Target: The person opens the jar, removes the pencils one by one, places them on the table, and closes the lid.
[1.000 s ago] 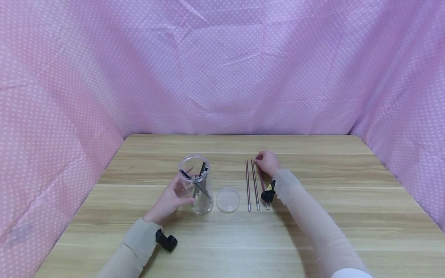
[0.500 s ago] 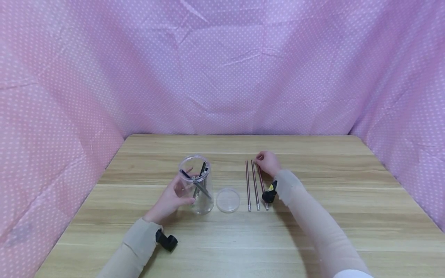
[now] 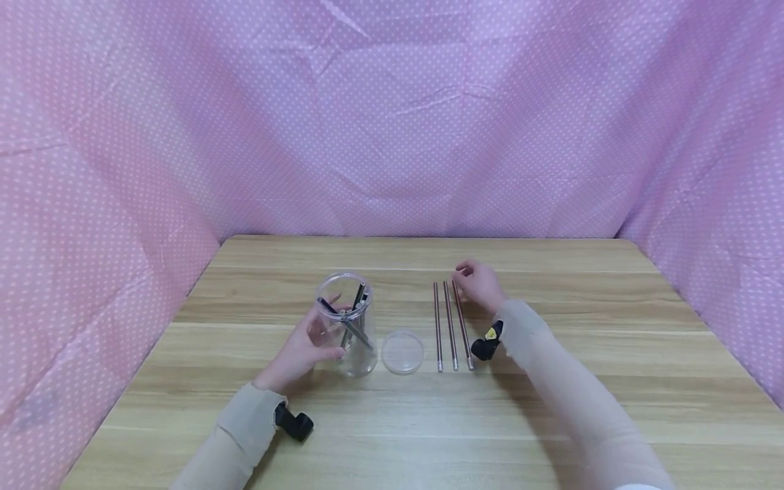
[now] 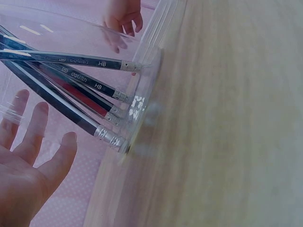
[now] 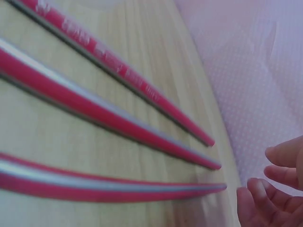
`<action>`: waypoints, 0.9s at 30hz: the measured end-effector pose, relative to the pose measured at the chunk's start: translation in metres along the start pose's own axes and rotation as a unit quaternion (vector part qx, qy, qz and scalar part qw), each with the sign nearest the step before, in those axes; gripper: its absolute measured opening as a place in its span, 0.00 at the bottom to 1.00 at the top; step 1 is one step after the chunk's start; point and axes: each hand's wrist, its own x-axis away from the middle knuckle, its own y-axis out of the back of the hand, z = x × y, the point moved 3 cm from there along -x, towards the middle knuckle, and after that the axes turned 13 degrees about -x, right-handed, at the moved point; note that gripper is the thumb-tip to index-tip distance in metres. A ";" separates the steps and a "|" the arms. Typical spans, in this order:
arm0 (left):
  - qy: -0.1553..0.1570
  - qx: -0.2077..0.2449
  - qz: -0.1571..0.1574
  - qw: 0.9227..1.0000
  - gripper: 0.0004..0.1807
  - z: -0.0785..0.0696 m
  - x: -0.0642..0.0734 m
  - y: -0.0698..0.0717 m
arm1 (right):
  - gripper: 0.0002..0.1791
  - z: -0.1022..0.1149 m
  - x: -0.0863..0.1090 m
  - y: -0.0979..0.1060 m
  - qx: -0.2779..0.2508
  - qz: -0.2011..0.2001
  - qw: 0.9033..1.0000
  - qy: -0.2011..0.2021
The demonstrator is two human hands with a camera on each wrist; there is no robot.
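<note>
From the head view, my left hand [image 3: 299, 350] has its grip around the clear jar [image 3: 369, 328], dark pencils [image 3: 355, 331] leaning inside; a sideways bump could tip it; my right hand [image 3: 480, 286], relaxed and holding nothing, is by the far ends of three red pencils [image 3: 450, 325] on the tabletop [image 3: 563, 279]; in the left wrist view, smooth plastic might slip if I hold loosely; in the right, a careless brush could roll the nearest pencil.

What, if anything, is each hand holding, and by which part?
The left hand holds the clear jar around its side wall. The right hand holds nothing.
</note>
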 end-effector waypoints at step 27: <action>0.016 -0.016 0.003 1.000 0.53 0.000 0.001 0.001 | 0.13 0.075 0.054 -0.049 0.002 0.092 0.982 0.162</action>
